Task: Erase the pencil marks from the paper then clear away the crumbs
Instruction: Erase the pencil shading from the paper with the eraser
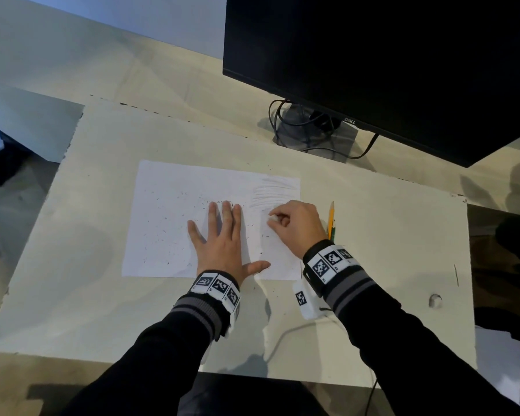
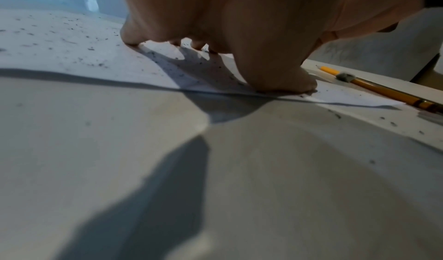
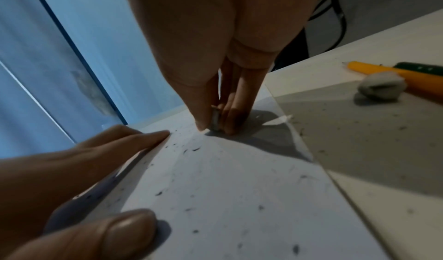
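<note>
A white sheet of paper (image 1: 174, 205) lies on the pale table. Faint pencil marks (image 1: 272, 190) remain at its far right corner. Dark eraser crumbs (image 1: 162, 235) are scattered over the sheet and also show in the wrist views (image 2: 72, 40) (image 3: 191, 188). My left hand (image 1: 224, 235) presses flat on the paper with its fingers spread (image 2: 130, 37). My right hand (image 1: 278, 220) pinches a small whitish eraser (image 1: 273, 218) (image 3: 215, 121) between thumb and fingers, its tip on the paper just below the marks.
A yellow pencil (image 1: 331, 217) and a green one (image 3: 422, 68) lie just right of the paper, with a grey crumpled lump (image 3: 381, 87) beside them. A black monitor (image 1: 373, 70) with its stand and cables (image 1: 312, 130) stands at the back right. A white cable (image 1: 288, 331) runs near the front edge.
</note>
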Action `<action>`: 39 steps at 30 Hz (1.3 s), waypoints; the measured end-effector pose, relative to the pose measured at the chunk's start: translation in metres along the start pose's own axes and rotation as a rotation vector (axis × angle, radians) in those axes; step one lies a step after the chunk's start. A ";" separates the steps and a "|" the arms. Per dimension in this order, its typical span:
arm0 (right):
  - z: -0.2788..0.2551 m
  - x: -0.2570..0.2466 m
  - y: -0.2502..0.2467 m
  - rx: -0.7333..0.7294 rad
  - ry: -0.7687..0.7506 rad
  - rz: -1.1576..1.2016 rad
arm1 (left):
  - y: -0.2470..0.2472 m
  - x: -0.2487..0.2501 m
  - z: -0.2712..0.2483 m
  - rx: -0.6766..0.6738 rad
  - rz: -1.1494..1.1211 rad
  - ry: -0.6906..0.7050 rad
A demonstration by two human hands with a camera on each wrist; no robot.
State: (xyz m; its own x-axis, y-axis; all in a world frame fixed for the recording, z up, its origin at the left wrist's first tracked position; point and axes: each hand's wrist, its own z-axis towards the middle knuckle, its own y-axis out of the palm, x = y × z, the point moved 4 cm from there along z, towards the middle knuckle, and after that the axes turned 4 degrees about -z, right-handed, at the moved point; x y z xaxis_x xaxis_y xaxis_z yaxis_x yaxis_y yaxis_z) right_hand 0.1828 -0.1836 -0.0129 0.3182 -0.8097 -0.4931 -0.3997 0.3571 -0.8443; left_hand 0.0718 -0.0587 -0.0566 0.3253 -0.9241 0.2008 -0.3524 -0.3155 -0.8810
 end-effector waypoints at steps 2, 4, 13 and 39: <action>0.002 -0.002 0.000 -0.003 -0.019 0.008 | 0.001 0.000 0.000 -0.006 -0.002 0.001; 0.001 -0.014 0.008 -0.066 -0.091 -0.012 | 0.001 -0.001 0.001 -0.010 -0.004 0.000; 0.029 -0.022 0.005 -0.057 -0.105 -0.051 | 0.001 -0.001 0.001 -0.013 -0.027 -0.014; 0.051 -0.034 0.004 -0.076 -0.211 -0.107 | -0.001 0.000 0.001 -0.033 -0.013 -0.020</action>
State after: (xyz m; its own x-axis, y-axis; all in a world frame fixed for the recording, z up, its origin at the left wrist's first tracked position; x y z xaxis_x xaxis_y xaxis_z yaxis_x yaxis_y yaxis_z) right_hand 0.2140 -0.1309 -0.0102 0.5315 -0.7228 -0.4417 -0.4148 0.2325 -0.8797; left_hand 0.0729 -0.0582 -0.0558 0.3470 -0.9155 0.2036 -0.3769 -0.3349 -0.8636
